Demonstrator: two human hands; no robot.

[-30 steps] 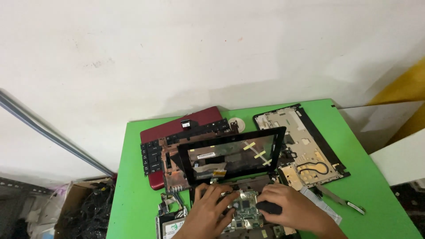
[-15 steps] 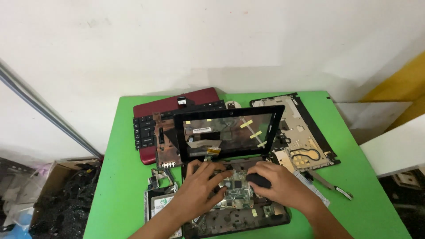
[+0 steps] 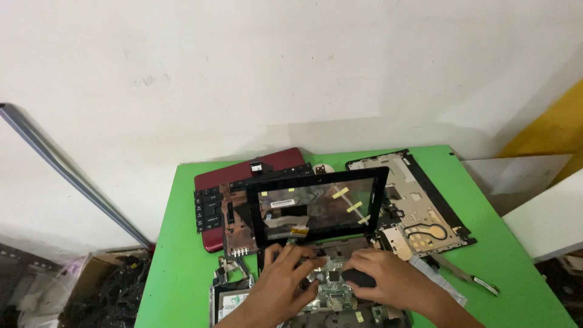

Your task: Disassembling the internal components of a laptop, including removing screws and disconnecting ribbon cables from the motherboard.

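A stripped laptop base with a green circuit board [image 3: 333, 293] lies at the table's near edge. Its black screen frame [image 3: 319, 206] stands upright just behind, glass empty, yellow tape bits on it. My left hand [image 3: 284, 280] rests on the board's left side, fingers spread and pressing down. My right hand [image 3: 392, 280] lies on the right side, its fingers curled over a small black part [image 3: 358, 278]. My wrists hide the front of the base.
The green table [image 3: 176, 273] also holds a red lid [image 3: 243, 173], a black keyboard [image 3: 209, 209], a grey chassis panel [image 3: 419, 209], a thin flat tool [image 3: 464, 276] and a drive [image 3: 228, 302]. A box of cables [image 3: 103, 291] sits on the floor at left.
The view has shifted, so the table sits further right and higher. Both hands stay on the circuit board, with only small finger movements.
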